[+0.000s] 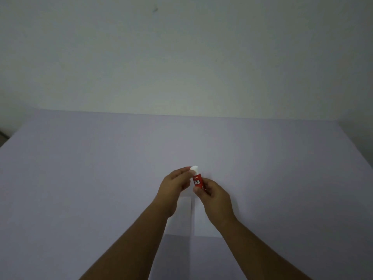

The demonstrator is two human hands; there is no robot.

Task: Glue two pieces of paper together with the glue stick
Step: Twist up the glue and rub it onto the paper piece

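Observation:
A red glue stick (197, 181) with a white cap (195, 169) is held upright above the table centre. My right hand (214, 196) grips its red body from below. My left hand (174, 184) pinches the white cap with thumb and fingertips. Two white pieces of paper lie side by side on the table beneath my hands, the left piece (182, 217) and the right piece (203, 221), their inner edges meeting along a straight line. My forearms hide much of both sheets.
The table (80, 178) has a pale lilac surface that reaches a plain white wall (181, 57) at the back. A dark edge (3, 137) shows at the far left.

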